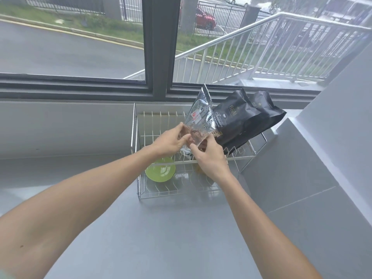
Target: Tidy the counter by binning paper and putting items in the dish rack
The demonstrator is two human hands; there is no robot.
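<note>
A two-tier wire dish rack (134,137) stands on the grey counter below the window. Both hands hold a clear and silver foil packet (201,115) with brown contents upright over the rack's upper tier. My left hand (171,140) grips its lower left edge and my right hand (209,158) grips its lower right corner. Two black coffee bags (247,119) lean in the upper tier to the right of the packet. A green plate (161,172) lies in the lower tier, partly hidden by my left wrist.
The grey counter (161,238) stretches toward me in front of the rack. A raised grey tiled ledge (302,168) and a white wall close off the right side. The window sill and dark frame run just behind the rack.
</note>
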